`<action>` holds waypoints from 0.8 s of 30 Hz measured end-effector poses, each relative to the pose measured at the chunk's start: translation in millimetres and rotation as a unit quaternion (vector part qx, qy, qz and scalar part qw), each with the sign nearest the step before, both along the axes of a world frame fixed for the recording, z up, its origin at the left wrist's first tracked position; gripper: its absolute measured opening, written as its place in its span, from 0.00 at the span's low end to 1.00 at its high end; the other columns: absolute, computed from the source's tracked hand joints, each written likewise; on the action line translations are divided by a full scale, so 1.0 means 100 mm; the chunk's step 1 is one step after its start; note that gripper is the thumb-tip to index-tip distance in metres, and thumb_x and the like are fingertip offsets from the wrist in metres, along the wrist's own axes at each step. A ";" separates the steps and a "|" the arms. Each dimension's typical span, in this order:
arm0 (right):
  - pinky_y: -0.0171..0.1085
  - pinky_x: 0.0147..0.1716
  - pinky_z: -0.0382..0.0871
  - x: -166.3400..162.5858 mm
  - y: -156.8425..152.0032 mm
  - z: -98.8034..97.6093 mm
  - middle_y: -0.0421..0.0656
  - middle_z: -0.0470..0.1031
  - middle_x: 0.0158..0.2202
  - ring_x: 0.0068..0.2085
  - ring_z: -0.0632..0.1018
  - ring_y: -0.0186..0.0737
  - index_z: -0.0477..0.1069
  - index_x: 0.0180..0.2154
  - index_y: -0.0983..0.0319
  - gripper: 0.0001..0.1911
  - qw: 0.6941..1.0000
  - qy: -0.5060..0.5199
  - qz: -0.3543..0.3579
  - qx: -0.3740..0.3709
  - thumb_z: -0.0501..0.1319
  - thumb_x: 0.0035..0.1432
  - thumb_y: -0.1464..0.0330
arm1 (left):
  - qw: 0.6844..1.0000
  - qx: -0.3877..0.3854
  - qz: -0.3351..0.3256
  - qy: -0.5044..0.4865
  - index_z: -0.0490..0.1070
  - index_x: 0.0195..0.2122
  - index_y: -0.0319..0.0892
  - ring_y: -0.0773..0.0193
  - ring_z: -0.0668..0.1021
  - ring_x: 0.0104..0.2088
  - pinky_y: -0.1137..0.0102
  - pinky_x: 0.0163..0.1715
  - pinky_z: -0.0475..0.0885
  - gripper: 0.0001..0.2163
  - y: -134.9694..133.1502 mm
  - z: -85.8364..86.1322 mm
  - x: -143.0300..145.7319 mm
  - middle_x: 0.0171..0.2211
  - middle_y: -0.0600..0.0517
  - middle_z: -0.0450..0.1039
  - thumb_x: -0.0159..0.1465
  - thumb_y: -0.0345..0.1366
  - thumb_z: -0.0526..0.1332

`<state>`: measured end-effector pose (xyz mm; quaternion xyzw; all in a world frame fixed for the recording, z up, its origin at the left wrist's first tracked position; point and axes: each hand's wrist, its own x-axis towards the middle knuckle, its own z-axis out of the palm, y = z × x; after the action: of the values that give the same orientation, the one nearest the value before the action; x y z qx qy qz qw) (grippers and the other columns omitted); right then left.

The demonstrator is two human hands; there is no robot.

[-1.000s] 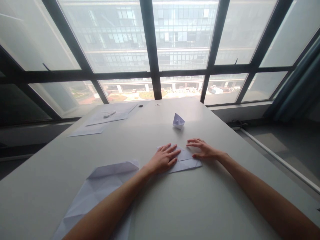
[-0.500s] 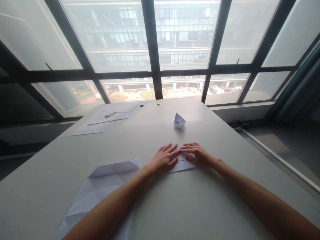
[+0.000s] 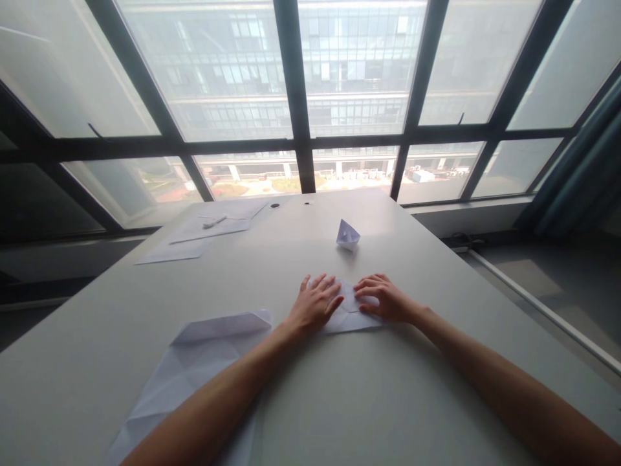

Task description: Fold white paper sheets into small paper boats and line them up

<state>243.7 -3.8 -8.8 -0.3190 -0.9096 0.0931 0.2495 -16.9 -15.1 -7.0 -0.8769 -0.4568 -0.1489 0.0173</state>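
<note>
A folded sheet of white paper point(image 3: 350, 318) lies flat on the table, partly covered by both hands. My left hand point(image 3: 317, 302) rests on its left side with the fingers spread. On the right side, my right hand point(image 3: 381, 298) touches the paper with its fingers bent and a little apart, gripping nothing. Beyond the hands stands a small folded paper boat point(image 3: 348, 235). A larger creased sheet of paper point(image 3: 204, 353) lies at the near left, partly hidden under my left forearm.
Several flat white sheets point(image 3: 167, 251) lie at the far left of the white table point(image 3: 436, 375), with a small white pen-like object point(image 3: 215, 222) on them. Two round holes point(image 3: 275, 205) are near the far edge. Windows point(image 3: 359, 65) rise behind.
My left hand has slid slightly left and my right hand slightly right, so the gap between them is wider. More of the folded paper's middle shows.
</note>
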 end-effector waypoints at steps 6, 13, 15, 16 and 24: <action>0.50 0.57 0.58 0.07 0.04 -0.03 0.44 0.79 0.48 0.50 0.77 0.44 0.77 0.42 0.55 0.06 0.999 0.000 -0.033 0.014 0.63 0.63 0.68 | 0.988 0.030 0.136 -0.066 0.68 0.59 0.44 0.45 0.64 0.64 0.47 0.63 0.57 0.18 0.08 -0.06 -0.05 0.64 0.41 0.63 0.69 0.42 0.57; 0.51 0.57 0.58 0.09 0.10 -0.10 0.45 0.79 0.49 0.50 0.77 0.46 0.77 0.41 0.56 0.07 0.998 0.001 -0.048 0.027 0.60 0.65 0.67 | 0.981 0.017 0.063 -0.183 0.57 0.65 0.45 0.50 0.69 0.59 0.54 0.60 0.66 0.28 0.11 -0.08 -0.08 0.58 0.42 0.63 0.64 0.32 0.61; 0.51 0.56 0.59 0.10 0.09 -0.10 0.45 0.79 0.49 0.49 0.77 0.46 0.77 0.41 0.56 0.07 0.999 0.003 -0.046 0.028 0.60 0.64 0.67 | 0.975 0.017 0.021 -0.221 0.54 0.67 0.47 0.53 0.70 0.58 0.58 0.58 0.69 0.31 0.09 -0.07 -0.07 0.58 0.43 0.60 0.64 0.28 0.60; 0.50 0.56 0.59 0.09 0.09 -0.10 0.45 0.79 0.48 0.49 0.77 0.46 0.77 0.41 0.56 0.07 0.999 0.003 -0.045 0.027 0.60 0.64 0.68 | 0.973 0.013 -0.004 -0.232 0.53 0.67 0.49 0.54 0.70 0.58 0.60 0.57 0.71 0.31 0.08 -0.06 -0.06 0.58 0.44 0.59 0.64 0.26 0.59; 0.49 0.56 0.60 0.09 0.09 -0.09 0.45 0.78 0.49 0.50 0.76 0.45 0.76 0.47 0.55 0.10 0.999 0.001 -0.035 0.030 0.60 0.65 0.68 | 0.959 -0.070 -0.151 -0.230 0.60 0.65 0.47 0.60 0.78 0.48 0.64 0.51 0.75 0.22 0.00 -0.02 0.01 0.56 0.45 0.65 0.71 0.34 0.56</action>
<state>252.6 5.1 -17.9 -0.3432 -0.8999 0.0574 0.2627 -15.6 -14.9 -8.5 -0.8768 -0.3204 -0.3148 -0.1718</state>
